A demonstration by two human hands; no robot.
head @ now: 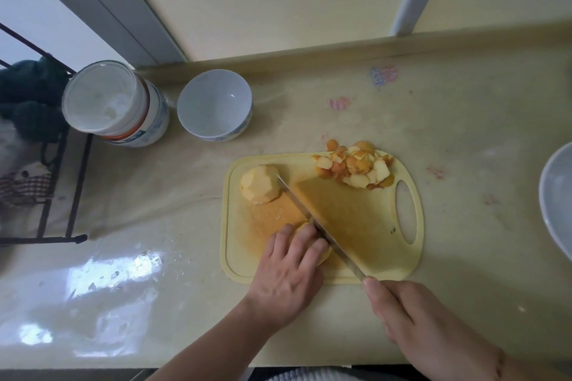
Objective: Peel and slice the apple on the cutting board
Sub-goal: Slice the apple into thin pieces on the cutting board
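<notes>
A pale yellow cutting board lies on the counter. One peeled apple half sits at its far left corner. Near the front edge, my left hand holds down another peeled apple piece with curled fingers, mostly hiding it. My right hand grips the handle of a long knife, forefinger along its spine. The blade runs diagonally across the board, right beside my left fingertips and against the held piece. A heap of apple peels lies at the board's far right corner.
A white bowl stands behind the board, with a lidded white jar to its left. Part of another bowl shows at the right edge. A black wire rack stands at the left. The counter is glossy.
</notes>
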